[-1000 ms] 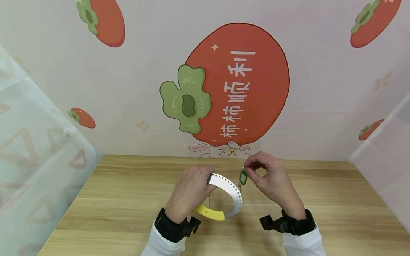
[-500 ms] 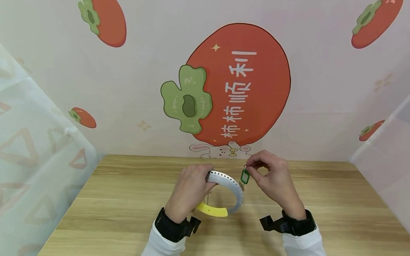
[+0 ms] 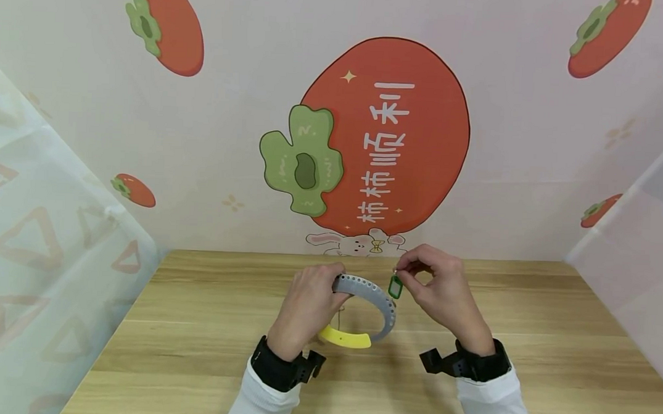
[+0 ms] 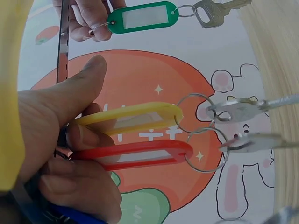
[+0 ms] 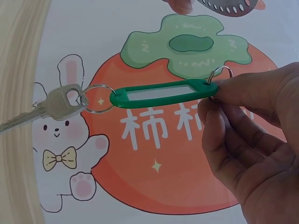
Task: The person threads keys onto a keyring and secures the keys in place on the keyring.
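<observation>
both forearms reach forward from the lower edge of the head view, angled inward. the left hand is back upward, its fingers bent in a grip; the left wrist view shows its thumb extended, though the darker lower fingers are hard to tell apart. the right hand, well apart, pinches with thumb against forefinger, its other fingers curled.

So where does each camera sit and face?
Head: on the head, facing forward and down at the table; left hand, right hand, white sleeves show.
Left wrist: worn there, facing yellow tag and red tag; left hand, right fingers show.
Right wrist: worn there, facing the green tag; right hand, bit of left hand show.
Wrist views share the green tag.
</observation>
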The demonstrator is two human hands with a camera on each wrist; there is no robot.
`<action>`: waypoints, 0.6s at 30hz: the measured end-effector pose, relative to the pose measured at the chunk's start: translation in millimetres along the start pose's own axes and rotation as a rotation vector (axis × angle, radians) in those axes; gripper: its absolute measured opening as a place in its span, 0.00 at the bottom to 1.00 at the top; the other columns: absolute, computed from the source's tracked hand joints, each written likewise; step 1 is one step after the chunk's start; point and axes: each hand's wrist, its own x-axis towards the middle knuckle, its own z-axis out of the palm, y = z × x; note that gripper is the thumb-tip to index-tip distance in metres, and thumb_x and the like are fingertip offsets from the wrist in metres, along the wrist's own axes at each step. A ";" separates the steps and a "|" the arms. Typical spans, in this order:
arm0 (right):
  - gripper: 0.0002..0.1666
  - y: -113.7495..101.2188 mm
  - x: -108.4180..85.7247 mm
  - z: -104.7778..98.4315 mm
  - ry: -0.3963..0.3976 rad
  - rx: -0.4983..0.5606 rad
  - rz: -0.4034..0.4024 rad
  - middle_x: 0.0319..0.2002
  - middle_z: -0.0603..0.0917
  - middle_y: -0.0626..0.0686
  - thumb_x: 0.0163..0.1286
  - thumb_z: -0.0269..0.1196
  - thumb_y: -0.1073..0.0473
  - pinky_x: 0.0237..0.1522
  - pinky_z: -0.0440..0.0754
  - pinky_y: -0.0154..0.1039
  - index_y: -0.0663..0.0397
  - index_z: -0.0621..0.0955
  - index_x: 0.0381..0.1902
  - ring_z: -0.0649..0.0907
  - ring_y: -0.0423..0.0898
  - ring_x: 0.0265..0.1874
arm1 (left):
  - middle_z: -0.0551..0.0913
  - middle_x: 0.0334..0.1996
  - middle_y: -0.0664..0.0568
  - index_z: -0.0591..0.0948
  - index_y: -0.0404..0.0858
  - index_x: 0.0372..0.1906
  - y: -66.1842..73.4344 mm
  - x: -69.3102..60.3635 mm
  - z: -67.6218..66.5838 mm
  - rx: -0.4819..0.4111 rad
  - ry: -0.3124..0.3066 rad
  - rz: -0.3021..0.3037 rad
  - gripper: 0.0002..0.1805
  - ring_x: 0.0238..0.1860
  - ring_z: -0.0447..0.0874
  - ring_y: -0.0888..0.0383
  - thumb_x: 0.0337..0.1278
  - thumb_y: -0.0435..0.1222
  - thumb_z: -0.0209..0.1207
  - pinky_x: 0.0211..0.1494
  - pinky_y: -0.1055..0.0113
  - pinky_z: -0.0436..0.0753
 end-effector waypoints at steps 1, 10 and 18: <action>0.20 -0.2 0.0 0.1 -0.001 -0.002 0.001 0.34 0.84 0.45 0.52 0.72 0.81 0.35 0.84 0.34 0.54 0.84 0.35 0.83 0.39 0.31 | 0.74 0.18 0.58 0.83 0.38 0.28 -0.2 -0.1 0.1 0.001 0.003 0.003 0.09 0.20 0.71 0.62 0.55 0.35 0.73 0.22 0.71 0.70; 0.19 -0.1 -0.8 1.1 -0.020 -0.024 0.002 0.33 0.84 0.45 0.52 0.73 0.80 0.35 0.85 0.35 0.55 0.84 0.35 0.83 0.39 0.30 | 0.73 0.18 0.58 0.80 0.40 0.26 0.0 -0.8 0.9 0.038 0.014 0.010 0.11 0.19 0.69 0.61 0.56 0.33 0.72 0.21 0.71 0.67; 0.18 -0.3 0.0 1.7 -0.026 -0.022 -0.007 0.32 0.85 0.47 0.53 0.73 0.80 0.33 0.85 0.37 0.54 0.83 0.34 0.83 0.39 0.30 | 0.77 0.21 0.56 0.83 0.37 0.31 1.3 -2.3 -1.5 0.035 -0.011 -0.047 0.07 0.21 0.70 0.60 0.57 0.34 0.71 0.21 0.69 0.67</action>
